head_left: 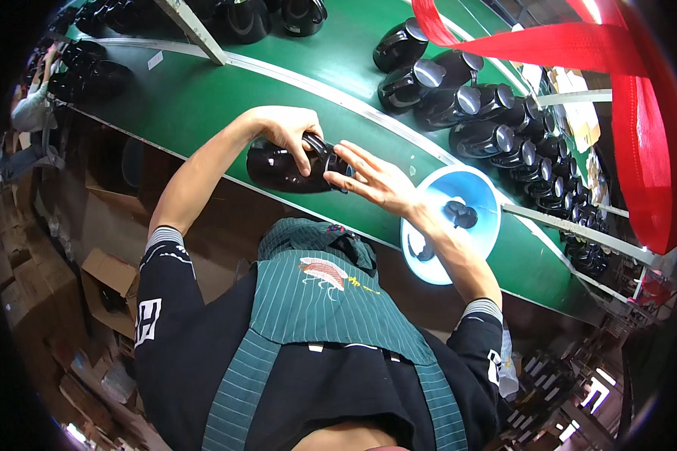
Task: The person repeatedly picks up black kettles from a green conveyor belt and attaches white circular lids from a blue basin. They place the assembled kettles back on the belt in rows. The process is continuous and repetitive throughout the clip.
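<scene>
A glossy black kettle lies tilted on its side over the near edge of the green conveyor belt, its top end toward the right. My left hand is closed round its handle from above. At the kettle's right end, my right hand has its fingers stretched out and apart, the tips touching the rim. Beyond my right wrist stands a light blue basin, partly covered by my forearm. Inside it are a few small black parts, whose exact kind I cannot make out.
Several black kettles stand in rows across the metal rail to the right. More black kettles are at the far left, near another person. A red strap hangs at the right. An open cardboard box is at the lower left.
</scene>
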A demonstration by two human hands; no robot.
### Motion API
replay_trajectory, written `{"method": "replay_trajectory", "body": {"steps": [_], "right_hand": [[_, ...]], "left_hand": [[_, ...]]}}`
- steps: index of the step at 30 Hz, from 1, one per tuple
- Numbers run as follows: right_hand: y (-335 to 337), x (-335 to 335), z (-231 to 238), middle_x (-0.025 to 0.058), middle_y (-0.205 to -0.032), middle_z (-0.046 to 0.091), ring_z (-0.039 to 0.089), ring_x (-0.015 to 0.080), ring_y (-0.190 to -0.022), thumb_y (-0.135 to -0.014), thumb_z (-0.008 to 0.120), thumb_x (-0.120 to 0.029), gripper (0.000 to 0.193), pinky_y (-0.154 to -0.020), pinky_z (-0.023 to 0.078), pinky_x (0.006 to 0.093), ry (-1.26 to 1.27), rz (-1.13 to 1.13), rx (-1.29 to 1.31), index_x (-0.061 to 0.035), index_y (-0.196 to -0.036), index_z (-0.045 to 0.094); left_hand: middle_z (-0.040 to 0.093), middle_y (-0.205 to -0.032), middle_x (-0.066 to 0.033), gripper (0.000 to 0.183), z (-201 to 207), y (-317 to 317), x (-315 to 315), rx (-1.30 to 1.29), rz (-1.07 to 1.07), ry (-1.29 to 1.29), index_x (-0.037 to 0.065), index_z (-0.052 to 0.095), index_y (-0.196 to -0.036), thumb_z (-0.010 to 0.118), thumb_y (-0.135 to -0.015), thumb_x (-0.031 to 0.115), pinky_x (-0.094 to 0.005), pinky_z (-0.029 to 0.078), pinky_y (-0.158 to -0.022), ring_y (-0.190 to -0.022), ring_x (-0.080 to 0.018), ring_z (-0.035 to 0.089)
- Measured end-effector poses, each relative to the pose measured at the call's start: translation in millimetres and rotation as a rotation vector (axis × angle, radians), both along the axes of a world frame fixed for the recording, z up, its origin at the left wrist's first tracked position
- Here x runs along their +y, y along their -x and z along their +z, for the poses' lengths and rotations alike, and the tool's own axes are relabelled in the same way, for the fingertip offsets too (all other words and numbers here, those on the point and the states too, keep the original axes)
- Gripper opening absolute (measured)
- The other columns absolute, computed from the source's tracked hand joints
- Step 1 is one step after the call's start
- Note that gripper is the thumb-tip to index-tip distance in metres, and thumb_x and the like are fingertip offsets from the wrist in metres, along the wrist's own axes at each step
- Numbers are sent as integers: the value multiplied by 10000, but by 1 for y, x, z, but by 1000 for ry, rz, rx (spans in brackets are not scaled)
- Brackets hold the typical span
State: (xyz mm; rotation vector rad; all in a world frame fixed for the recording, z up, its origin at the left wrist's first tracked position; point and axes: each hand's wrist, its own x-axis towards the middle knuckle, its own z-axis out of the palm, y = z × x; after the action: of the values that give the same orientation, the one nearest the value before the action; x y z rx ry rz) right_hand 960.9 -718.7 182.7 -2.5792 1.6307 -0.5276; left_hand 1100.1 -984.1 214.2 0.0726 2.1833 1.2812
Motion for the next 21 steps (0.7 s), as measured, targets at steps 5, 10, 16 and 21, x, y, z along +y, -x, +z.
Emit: {"method": "replay_trajectory", "body": {"steps": [5,10,16,21], "right_hand": [[-8,9,41,193,-1529,519,588,359,-1336,-864,862,-337,914,-1026,573,427,-285,-520,-556,-138,-1619,388],[8,-2,14,219,-977,692,779,311,-834,-934,624,-739,878,-711,664,400,-1040,-1073,-1570,15,-1375,534],[7,15,5,207,-1053,755,771,260,-962,-870,852,-467,841,-851,653,370,-740,-974,-1494,62,-1444,540],[-21,33,25,223,-1524,532,594,344,-1344,-752,921,-145,919,-1086,526,486,-227,-645,-461,-100,-1562,488]], "left_hand": [[680,-666,-102,372,-1,-10,17,126,168,153,19,715,-810,898,-665,309,-367,524,-631,-606,-225,648],[741,-778,-131,226,3,-14,71,489,262,593,106,757,-894,845,-735,241,-443,587,-737,-777,-330,746],[748,-850,-113,277,-17,-15,100,562,195,733,137,746,-980,839,-746,253,-459,580,-736,-784,-342,732],[725,-728,-142,264,-5,-7,72,579,226,511,95,781,-870,843,-675,262,-435,589,-705,-726,-341,736]]}}
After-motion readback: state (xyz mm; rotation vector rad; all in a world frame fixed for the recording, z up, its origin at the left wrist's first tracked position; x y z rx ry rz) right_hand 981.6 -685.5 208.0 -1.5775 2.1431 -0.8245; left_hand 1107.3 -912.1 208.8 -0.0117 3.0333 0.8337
